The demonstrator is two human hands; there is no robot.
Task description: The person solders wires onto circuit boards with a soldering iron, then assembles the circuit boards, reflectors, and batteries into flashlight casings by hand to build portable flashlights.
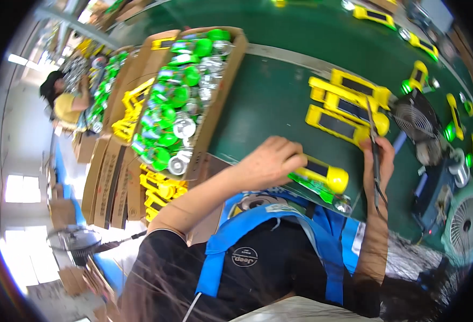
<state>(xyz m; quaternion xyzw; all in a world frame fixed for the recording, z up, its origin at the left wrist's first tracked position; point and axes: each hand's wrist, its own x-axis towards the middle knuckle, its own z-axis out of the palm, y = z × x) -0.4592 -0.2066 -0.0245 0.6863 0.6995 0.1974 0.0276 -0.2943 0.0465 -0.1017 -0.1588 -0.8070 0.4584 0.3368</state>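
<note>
My left hand (pixel 273 162) is closed at the near end of a yellow lamp housing (pixel 330 176) with a dark solar panel. A green part (pixel 314 185) and a clear-silver lamp head (pixel 342 204) lie against that housing, close to the table's front edge. My right hand (pixel 385 159) is wrapped round the dark handle of a soldering iron (pixel 376 158), its thin metal tip pointing away from me and its cord hanging down by my wrist. Beyond the iron's tip, several yellow solar housings (pixel 330 124) lie side by side on the green table (pixel 263 102).
A cardboard box (pixel 215 107) full of green and silver lamp heads stands at left, with yellow housings (pixel 134 110) beside it. On the right are a small black fan (pixel 416 118) and a pale green fan (pixel 466 225). Another person (pixel 70 104) works at far left.
</note>
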